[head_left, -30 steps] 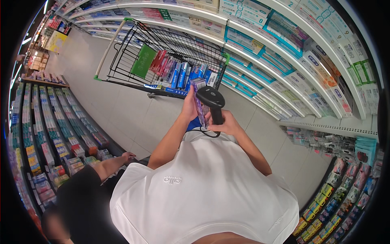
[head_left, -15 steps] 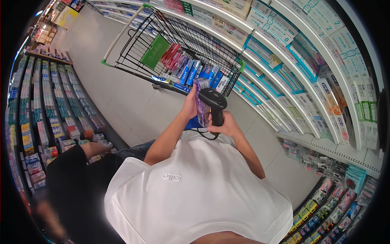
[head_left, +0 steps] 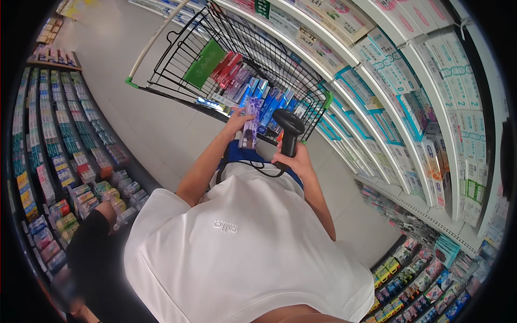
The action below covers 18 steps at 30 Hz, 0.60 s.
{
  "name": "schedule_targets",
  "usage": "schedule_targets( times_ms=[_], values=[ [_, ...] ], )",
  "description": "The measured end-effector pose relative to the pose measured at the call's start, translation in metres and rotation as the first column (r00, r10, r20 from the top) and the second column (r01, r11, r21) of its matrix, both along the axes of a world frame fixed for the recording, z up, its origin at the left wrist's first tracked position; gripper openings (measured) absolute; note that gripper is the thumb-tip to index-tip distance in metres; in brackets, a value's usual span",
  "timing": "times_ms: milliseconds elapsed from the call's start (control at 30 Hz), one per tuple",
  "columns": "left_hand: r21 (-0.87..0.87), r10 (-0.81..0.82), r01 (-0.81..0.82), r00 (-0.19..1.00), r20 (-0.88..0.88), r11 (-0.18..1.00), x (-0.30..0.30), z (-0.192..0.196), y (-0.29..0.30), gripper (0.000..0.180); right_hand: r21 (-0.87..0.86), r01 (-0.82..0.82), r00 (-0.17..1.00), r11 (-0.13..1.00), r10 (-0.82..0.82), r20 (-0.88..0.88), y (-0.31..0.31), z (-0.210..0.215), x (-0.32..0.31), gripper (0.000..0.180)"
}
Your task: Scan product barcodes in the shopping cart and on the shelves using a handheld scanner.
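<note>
Now left hand [head_left: 236, 123], clamped on purple box [head_left: 250, 130], sits farther from right hand [head_left: 298, 159] gripping black scanner [head_left: 290, 129] than before. Cart [head_left: 203, 63] on tiled floor [head_left: 124, 102] by stocked shelves [head_left: 439, 218].

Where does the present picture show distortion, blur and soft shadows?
Head view, all remarks: the white shelf edges curve from fisheye distortion; the other person's head, lower left, is blurred; soft shading marks folds of the white fabric shirt; the black plastic handheld scanner looks fairly sharp.
</note>
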<state>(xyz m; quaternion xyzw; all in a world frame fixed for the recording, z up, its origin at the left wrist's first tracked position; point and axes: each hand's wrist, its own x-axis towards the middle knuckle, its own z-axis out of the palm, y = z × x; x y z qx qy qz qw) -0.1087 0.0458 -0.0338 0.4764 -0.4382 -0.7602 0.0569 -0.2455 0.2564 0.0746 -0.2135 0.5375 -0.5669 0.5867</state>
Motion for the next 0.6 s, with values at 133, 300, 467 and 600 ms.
schedule_targets(
  times_ms=[133,300,467,600],
  values=[
    [-0.307,-0.097,0.165,0.969,0.226,0.937,0.0,-0.106,-0.069,0.068,0.042,0.07,0.997,0.997,-0.071,0.008,-0.029,0.005,-0.003,0.033],
    [-0.237,-0.318,0.475,0.812,0.49,0.847,-0.019,-0.143,-0.131,0.081,0.168,0.216,0.976,0.962,-0.213,-0.039,-0.051,0.018,0.004,0.033],
    [-0.317,-0.368,0.618,0.726,0.581,0.719,-0.034,-0.223,-0.167,0.083,0.31,0.287,0.958,0.906,-0.262,-0.12,-0.05,0.015,0.017,0.028],
    [-0.29,-0.337,0.654,0.659,0.673,0.699,-0.053,-0.24,-0.208,0.083,0.421,0.233,0.97,0.877,-0.178,-0.166,-0.065,0.027,0.02,0.024]
  ],
)
